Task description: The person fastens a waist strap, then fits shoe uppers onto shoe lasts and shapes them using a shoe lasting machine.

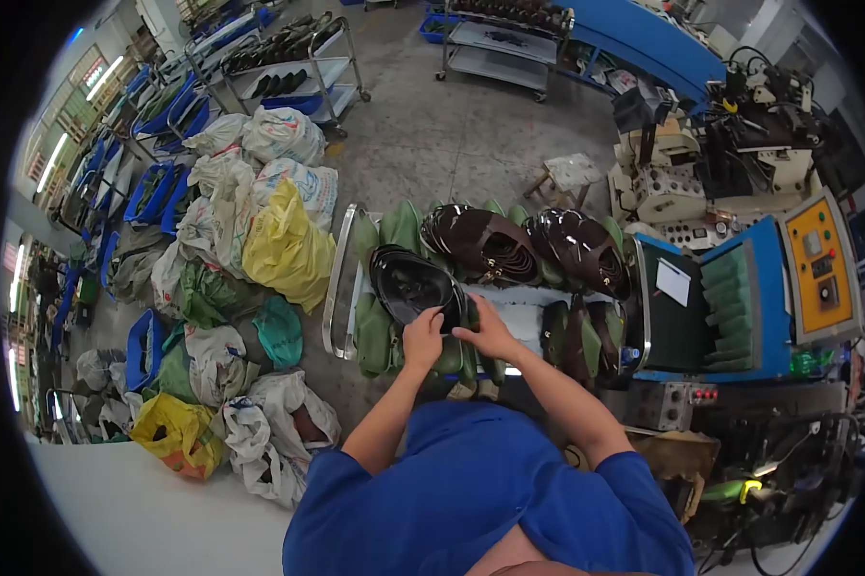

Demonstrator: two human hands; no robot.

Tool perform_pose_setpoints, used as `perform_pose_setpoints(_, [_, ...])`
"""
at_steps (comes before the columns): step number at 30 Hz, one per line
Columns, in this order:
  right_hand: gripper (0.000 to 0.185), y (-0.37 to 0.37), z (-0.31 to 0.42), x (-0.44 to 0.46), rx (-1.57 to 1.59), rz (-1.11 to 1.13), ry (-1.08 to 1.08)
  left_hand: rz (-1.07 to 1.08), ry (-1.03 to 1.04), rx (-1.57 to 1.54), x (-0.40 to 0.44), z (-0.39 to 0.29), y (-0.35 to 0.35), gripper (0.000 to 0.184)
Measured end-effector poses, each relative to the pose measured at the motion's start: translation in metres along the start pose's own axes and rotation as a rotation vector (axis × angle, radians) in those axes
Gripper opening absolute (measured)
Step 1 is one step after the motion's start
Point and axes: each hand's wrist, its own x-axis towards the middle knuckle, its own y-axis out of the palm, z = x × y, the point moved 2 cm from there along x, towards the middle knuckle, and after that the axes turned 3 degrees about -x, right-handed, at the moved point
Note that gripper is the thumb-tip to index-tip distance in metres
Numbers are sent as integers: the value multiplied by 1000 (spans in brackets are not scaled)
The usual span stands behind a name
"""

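Note:
A nested stack of glossy black shoe uppers (408, 281) lies on the left part of a metal-framed cart (344, 312), over green shoe lasts (373, 338). At the stack's near end, my left hand (425, 340) is closed on the edge with fingers bent. My right hand (490, 331) grips the same end from the right, thumb and fingers apart around the black material. What lies under the fingertips is partly hidden. Dark brown uppers with small buckles (485, 245) rest behind, and another brown stack (581, 252) sits farther right.
Stuffed sacks, including a yellow bag (290, 248), crowd the floor at left. To the right stand a blue-framed machine (768, 288) and an orange control panel (823, 267). A small stool (572, 173) is beyond the cart. Shoe racks (504, 62) stand at the back.

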Motion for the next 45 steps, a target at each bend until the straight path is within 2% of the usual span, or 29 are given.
perform_pose_setpoints(2, [107,13,11,23,-66,-38,117,-175,-16,-174,2,-6,-14,27])
perform_pose_setpoints(3, [115,18,10,32,-68,4,216,-213,24,-232,5,-6,-22,25])
perform_pose_setpoints(4, [115,23,10,40,-58,-1,209,-220,19,-336,7,-4,-29,24])
perform_pose_setpoints(6, [102,28,3,51,-174,-71,410,-220,-34,-585,7,2,-48,22])
perform_pose_setpoints(7, [102,27,1,56,-166,-69,410,-235,-27,-743,5,-9,-65,22])
perform_pose_setpoints(9, [86,25,-10,63,-156,15,562,-264,-20,-988,6,-11,-97,20])
perform_pose_setpoints(10, [70,30,-17,63,-44,-58,596,-322,-30,-1070,4,-17,-110,19])
perform_pose_setpoints(11, [70,32,-25,62,-39,-48,594,-383,-40,-1151,0,-24,-124,18])
perform_pose_setpoints(12, [65,28,-21,59,100,-26,658,-371,-31,-1181,-3,-12,-133,14])
perform_pose_setpoints(13, [59,27,-17,56,238,-3,722,-380,-33,-1175,-6,-14,-138,14])
perform_pose_setpoints(14, [49,26,-10,54,240,-12,691,-408,-35,-1172,-9,-15,-142,13])
perform_pose_setpoints(18, [45,25,11,51,206,-37,642,-529,4,-1175,-16,-17,-160,9])
perform_pose_setpoints(20, [46,21,19,49,275,-96,648,-512,48,-1232,-18,5,-169,7])
perform_pose_setpoints(21, [46,23,17,51,274,-96,654,-512,48,-1221,-20,-18,-177,7])
perform_pose_setpoints(24, [39,23,20,55,143,-262,415,-488,61,-1213,-22,-23,-186,7])
perform_pose_setpoints(26, [38,17,25,59,73,-278,404,-493,101,-1210,-21,-22,-192,9])
perform_pose_setpoints(28, [37,8,21,62,-23,-344,352,-670,143,-1117,-22,-28,-226,13])
perform_pose_setpoints(29, [36,0,13,59,-53,-389,312,-759,99,-1148,-29,-22,-250,16])
perform_pose_setpoints(31, [35,-14,4,53,-83,-384,340,-828,106,-1277,-47,-71,-288,17])
perform_pose_setpoints(33, [35,-16,-9,49,-103,-347,291,-822,288,-1103,-63,-28,-331,18])
perform_pose_setpoints(34, [37,-8,-20,50,-146,-396,278,-828,366,-1092,-66,-5,-343,19])
perform_pose_setpoints(35, [37,-6,-16,48,-146,-393,274,-834,368,-1091,-67,-10,-339,19])
perform_pose_setpoints(37, [42,-1,-1,44,133,-221,340,-776,367,-1028,-64,-43,-322,20])
perform_pose_setpoints(38, [51,-2,3,39,143,-198,390,-800,284,-1010,-62,-64,-305,19])
perform_pose_setpoints(39, [51,-1,-3,36,145,-191,382,-826,203,-992,-60,-78,-293,19])
perform_pose_setpoints(41, [54,5,-40,26,308,-284,495,-738,208,-956,-58,-55,-278,21])
perform_pose_setpoints(43, [58,-4,-67,7,209,-288,622,-693,205,-987,-55,-39,-264,23])
perform_pose_setpoints(44, [65,-13,-65,-7,96,-307,592,-698,202,-987,-55,-41,-260,23])
perform_pose_setpoints(45, [65,-8,-73,-19,91,-308,595,-668,184,-969,-54,-46,-254,24])
